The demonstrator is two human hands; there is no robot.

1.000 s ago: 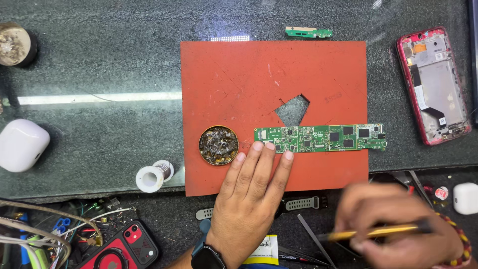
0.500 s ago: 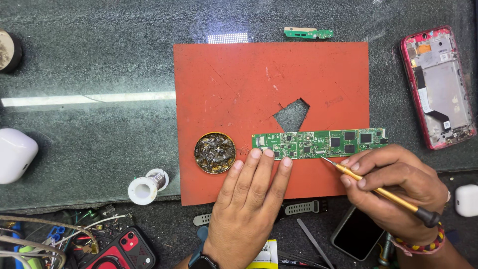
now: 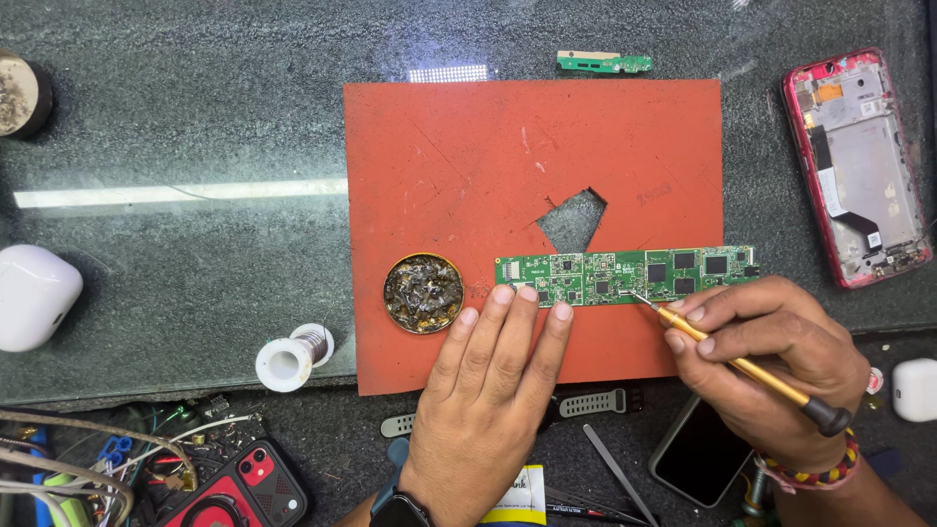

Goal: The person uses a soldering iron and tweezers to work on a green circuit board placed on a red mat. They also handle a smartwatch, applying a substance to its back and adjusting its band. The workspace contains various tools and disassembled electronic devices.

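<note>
We see a long, narrow green circuit board (image 3: 630,276) lying flat on a red-orange rubber work mat (image 3: 459,166) with a ragged hole (image 3: 573,220) torn in its middle; the board sits just below that hole, near the mat's lower right part. Our left hand (image 3: 488,390) rests palm down on the mat, fingers stretched out and together, not gripping anything; the fingertips (image 3: 528,294) press on the board's left lower edge. Our right hand (image 3: 771,361) is closed around a thin yellow-handled soldering iron with a black end (image 3: 742,366), held like a pen, and its metal tip (image 3: 639,300) touches the board near the middle of its lower edge.

Just left of the board, on the mat, stands a round brass tin of tip-cleaning wire (image 3: 423,293). A white spool of solder wire (image 3: 293,356) lies off the mat's lower left corner on the dark speckled stone tabletop (image 3: 195,117). An opened red phone frame (image 3: 864,166) lies at the far right, well apart from the board, and a small green board strip (image 3: 605,62) lies above the mat.
</note>
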